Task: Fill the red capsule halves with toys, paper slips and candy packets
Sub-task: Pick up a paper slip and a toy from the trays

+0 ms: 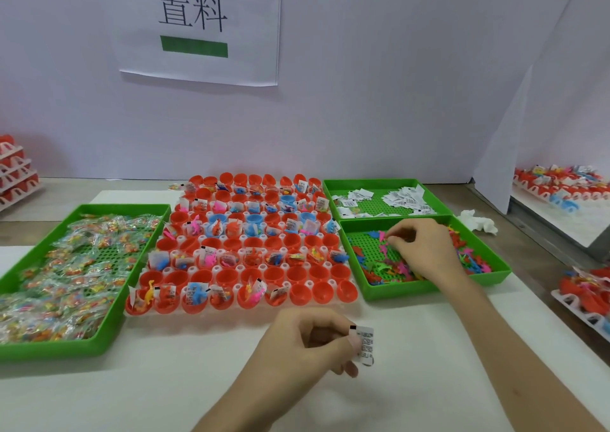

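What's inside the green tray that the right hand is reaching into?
Small plastic toys in pink, blue, orange and green lie loose on the tray's perforated floor. The right hand reaches among them and covers the middle, so anything beneath it is hidden.

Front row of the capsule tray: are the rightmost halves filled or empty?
Empty. The three rightmost red halves show bare insides; the six left of them hold toys and slips.

Glossy red plastic capsule halves (298,274)
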A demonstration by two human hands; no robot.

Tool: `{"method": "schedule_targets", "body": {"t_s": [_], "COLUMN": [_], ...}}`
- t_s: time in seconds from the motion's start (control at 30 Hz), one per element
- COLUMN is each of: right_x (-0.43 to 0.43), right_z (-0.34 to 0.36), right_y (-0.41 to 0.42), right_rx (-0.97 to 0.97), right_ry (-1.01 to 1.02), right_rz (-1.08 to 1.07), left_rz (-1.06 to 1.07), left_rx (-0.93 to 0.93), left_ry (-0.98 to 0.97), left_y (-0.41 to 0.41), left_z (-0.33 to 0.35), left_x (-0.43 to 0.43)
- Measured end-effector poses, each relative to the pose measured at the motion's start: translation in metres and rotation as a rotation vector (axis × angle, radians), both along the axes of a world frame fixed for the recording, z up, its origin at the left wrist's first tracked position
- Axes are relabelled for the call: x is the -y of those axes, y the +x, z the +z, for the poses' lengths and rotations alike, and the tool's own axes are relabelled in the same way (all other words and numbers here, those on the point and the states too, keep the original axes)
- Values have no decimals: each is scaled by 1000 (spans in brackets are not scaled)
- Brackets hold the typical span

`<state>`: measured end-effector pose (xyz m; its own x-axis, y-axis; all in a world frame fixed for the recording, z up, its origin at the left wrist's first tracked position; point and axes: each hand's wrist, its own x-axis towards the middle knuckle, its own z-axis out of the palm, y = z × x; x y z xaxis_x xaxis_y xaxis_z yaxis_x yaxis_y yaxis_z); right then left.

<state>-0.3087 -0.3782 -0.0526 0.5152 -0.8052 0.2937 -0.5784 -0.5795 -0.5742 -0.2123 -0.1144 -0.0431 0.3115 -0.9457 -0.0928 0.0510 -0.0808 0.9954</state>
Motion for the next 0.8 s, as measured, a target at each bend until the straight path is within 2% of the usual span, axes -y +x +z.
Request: {"method": "schedule_targets", "body": {"t_s": [0.17, 0.27, 0.37, 0.43, 0.5, 0.7, 0.8], "right_x": [-12, -25, -45, -63, -77, -108, -120], "right_z": [3, 10, 23, 32, 36, 50, 48], "right_y": [-12, -16, -16, -11, -6, -3, 1], "right_rx": [369, 521, 657, 662, 652, 585, 495], "right_ry": [151, 214, 469, 625, 687, 655, 572], "right_rz": [2, 44, 215, 371, 517, 764, 792], "left_rz": [11, 21, 72, 153, 259, 516, 529], "left_rx": [11, 8, -13, 15, 37, 60, 44], "left_ry": [-11, -14, -67, -135, -211, -316, -316], "left_y": [2, 3, 4, 6, 9, 14, 15], "left_z": [-1, -1, 0, 1, 2, 3, 4], "left_x": [0, 1, 0, -1, -3, -5, -5]}}
